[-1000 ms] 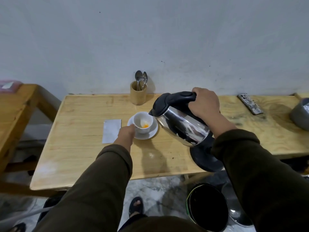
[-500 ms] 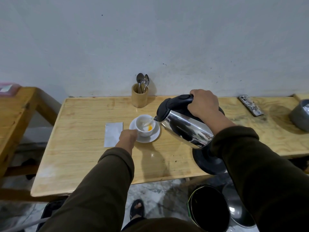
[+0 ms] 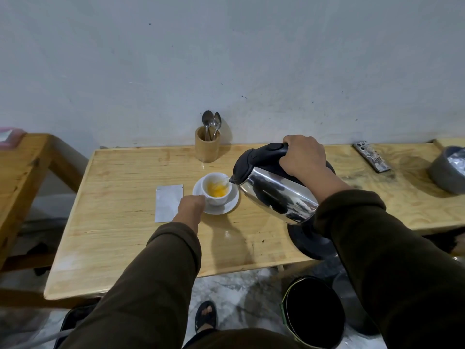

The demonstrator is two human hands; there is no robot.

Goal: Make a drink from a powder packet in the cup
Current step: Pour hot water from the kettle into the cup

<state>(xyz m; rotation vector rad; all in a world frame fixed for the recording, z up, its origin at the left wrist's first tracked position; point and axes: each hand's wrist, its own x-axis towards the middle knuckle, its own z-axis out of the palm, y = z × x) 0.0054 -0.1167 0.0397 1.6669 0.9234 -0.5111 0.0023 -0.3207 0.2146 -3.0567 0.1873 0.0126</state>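
A small white cup (image 3: 218, 199) stands on a white saucer (image 3: 230, 206) in the middle of the wooden table (image 3: 120, 222). Orange-yellow liquid fills its bottom. My left hand (image 3: 192, 206) rests against the cup's left side and holds it steady. My right hand (image 3: 302, 157) grips the black handle of a steel kettle (image 3: 274, 195), which is tilted left with its spout over the cup's rim. A thin stream of water runs into the cup. A silver powder packet (image 3: 167, 204) lies flat just left of the saucer.
A wooden holder with spoons (image 3: 207, 144) stands at the wall behind the cup. The kettle's black base (image 3: 309, 244) sits near the front edge. A phone (image 3: 372, 159) and a grey bowl (image 3: 448, 170) lie at the right. A black bin (image 3: 312, 313) stands below.
The kettle has tipped further and water now flows into the cup. The orange spot of powder has spread into yellow liquid. My left hand stays at the cup.
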